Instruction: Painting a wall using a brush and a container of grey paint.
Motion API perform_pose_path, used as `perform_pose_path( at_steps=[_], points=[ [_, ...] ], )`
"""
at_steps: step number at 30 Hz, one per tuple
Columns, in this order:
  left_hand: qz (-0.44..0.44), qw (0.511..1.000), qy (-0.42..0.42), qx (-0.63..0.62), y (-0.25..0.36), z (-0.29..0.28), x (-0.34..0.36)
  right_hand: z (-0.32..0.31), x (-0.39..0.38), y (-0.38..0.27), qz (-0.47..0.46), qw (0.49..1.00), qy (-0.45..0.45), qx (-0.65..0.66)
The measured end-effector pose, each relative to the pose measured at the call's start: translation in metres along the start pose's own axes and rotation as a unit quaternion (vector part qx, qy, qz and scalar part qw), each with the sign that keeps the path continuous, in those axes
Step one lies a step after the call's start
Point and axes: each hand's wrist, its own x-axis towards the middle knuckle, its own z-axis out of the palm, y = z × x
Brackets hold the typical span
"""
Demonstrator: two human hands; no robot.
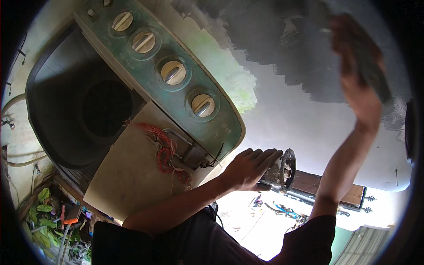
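While the right hand [357,86] gripped a blurred tool [372,66] at 2 o'clock, the left hand [248,169] clasped a tub [276,173] at 4 o'clock that looked stiff and light, best held round its wall.

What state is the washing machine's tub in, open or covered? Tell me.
Open: the dark inside of the tub shows, down to its round base.

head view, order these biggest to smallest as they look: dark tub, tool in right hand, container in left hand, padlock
1. Dark tub
2. Tool in the right hand, blurred
3. Container in the left hand, partly covered by it
4. Padlock
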Motion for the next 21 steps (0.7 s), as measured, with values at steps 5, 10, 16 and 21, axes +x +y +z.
perform_pose_path(
  at_steps=[5,10,16,21],
  points=[
    [0.023,1.000,0.005,-0.018,0.003,0.006,0.008,-0.081,0.011,-0.036,0.276,0.959,-0.055,-0.036],
    [0.013,1.000,0.007,-0.008,0.001,0.000,0.002,0.009,0.045,-0.113,0.254,0.963,-0.051,-0.074],
    [0.028,0.999,-0.025,0.036,-0.003,0.014,-0.001,0.050,0.046,-0.149,0.267,0.942,-0.135,0.154],
    [0.028,0.999,0.019,-0.001,0.002,0.007,0.004,0.003,0.027,-0.081,0.187,0.980,0.000,0.063]
  ],
)
